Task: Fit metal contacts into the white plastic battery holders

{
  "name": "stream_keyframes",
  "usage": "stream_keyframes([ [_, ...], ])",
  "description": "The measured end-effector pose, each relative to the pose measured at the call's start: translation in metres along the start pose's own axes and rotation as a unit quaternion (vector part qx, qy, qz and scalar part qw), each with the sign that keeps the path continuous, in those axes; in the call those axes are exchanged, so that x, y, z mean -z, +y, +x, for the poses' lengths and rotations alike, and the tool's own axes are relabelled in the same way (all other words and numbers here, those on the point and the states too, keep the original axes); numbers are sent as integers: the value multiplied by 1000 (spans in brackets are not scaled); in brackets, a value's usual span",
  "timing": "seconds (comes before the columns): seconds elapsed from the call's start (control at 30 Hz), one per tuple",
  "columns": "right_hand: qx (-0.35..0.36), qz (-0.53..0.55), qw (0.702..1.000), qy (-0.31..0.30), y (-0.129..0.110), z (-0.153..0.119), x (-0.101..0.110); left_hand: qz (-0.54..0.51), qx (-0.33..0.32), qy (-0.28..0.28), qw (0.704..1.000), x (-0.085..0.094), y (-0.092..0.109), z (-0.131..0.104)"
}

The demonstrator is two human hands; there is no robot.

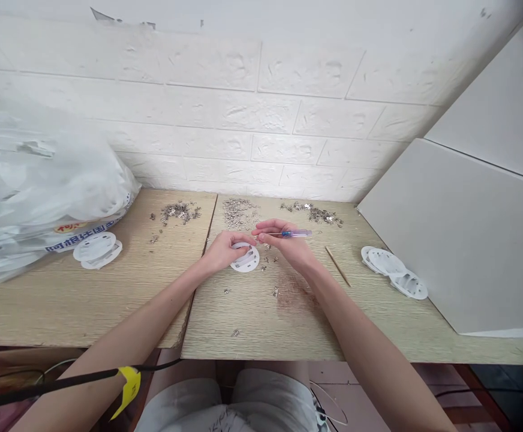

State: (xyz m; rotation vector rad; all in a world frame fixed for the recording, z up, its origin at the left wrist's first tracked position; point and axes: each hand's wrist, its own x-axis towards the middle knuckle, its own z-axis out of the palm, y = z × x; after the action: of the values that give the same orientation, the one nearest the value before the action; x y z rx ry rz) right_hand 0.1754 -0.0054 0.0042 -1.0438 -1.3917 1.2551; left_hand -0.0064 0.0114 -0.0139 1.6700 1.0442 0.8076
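Observation:
A round white plastic plate with slots lies on the table in front of me. My left hand is closed over its upper left edge, thumb across the plate and fingers curled. Close beside it, my right hand grips a small screwdriver with a clear purple-blue handle. The screwdriver lies nearly level, its shaft between my fingers and its tip end toward my left fingertips. Whether a small part is pinched at the tip is too small to tell. Several small metal clips lie just right of the plate.
Piles of small metal pieces, metal clips and more metal parts lie along the wall. White plates are stacked left and right. A wooden stick lies right. A large plastic bag stands left.

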Motion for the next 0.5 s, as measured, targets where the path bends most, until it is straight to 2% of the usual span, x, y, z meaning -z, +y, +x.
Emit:
stream_keyframes([
  [0.27, -6, 95, 995, -25, 1, 1, -2, -107, 28, 18, 994, 0, 1, 0],
  [0.5, -30, 79, 996, 11, 6, 3, -2, -134, 42, 10, 990, 0, 3, -3],
])
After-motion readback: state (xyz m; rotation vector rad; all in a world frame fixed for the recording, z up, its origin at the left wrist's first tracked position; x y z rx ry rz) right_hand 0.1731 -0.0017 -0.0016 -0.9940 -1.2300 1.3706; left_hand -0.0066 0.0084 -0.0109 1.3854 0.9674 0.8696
